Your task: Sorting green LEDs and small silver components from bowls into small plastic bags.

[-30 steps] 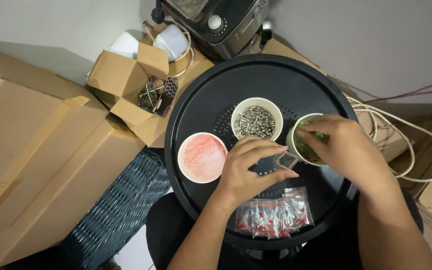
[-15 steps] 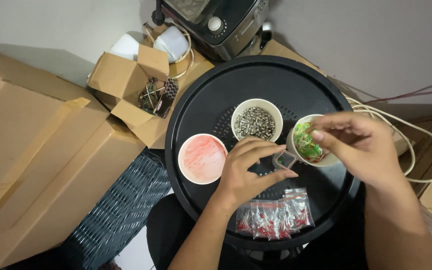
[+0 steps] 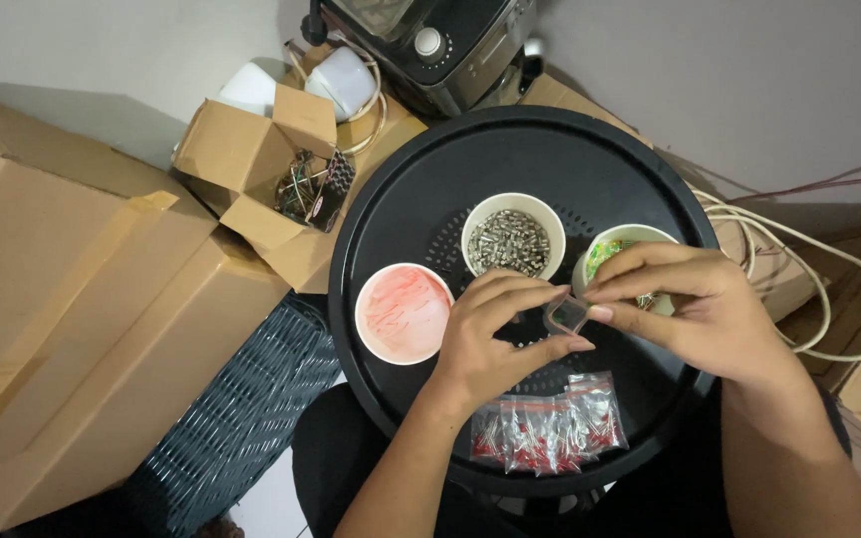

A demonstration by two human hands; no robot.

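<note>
Over a round black tray (image 3: 550, 159), my left hand (image 3: 495, 334) pinches a small clear plastic bag (image 3: 564, 315) by its edge. My right hand (image 3: 695, 309) meets it from the right, fingertips on the bag's mouth, partly covering a white cup of small green parts (image 3: 615, 249). A white cup of small silvery parts (image 3: 507, 239) stands just behind my left hand. A white cup of red parts (image 3: 403, 312) stands to the left of it. Several small clear bags filled with red parts (image 3: 550, 433) lie on the tray's near edge.
Large cardboard boxes (image 3: 82, 289) fill the left. A small open box with wire parts (image 3: 271, 179) sits at the tray's upper left. A black appliance with a knob (image 3: 430, 40) stands behind. White cables (image 3: 829, 279) loop at the right. A dark woven basket (image 3: 241, 418) is below left.
My right hand has left the cup of green parts and moved left and down to the clear bag held by my left hand. The left hand has stayed in place.
</note>
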